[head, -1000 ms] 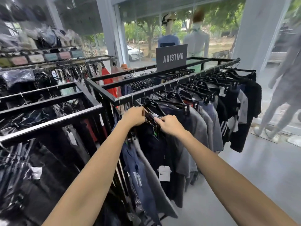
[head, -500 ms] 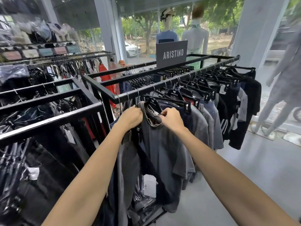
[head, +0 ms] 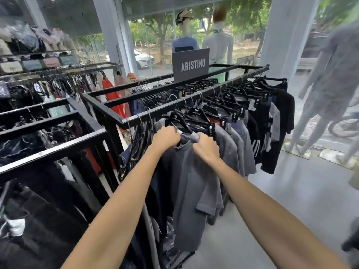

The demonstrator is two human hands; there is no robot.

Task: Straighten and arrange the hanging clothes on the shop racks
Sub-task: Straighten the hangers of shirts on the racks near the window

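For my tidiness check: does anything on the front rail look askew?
Yes: the grey shirt at the near end of the rail. Its collar is bunched where the left hand and right hand grip it.

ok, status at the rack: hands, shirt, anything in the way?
Grips: left hand and right hand both clutch the grey shirt at the collar. It hangs from front rail. Crowded by other shirts on the right.

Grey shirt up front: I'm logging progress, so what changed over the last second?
The grey shirt has been drawn to the front, covering the dark garment with the white tag that hung there a second ago. The left hand and right hand went from that garment's hanger to gripping the shirt's collar. The rack, the other clothes and the sign stayed put.
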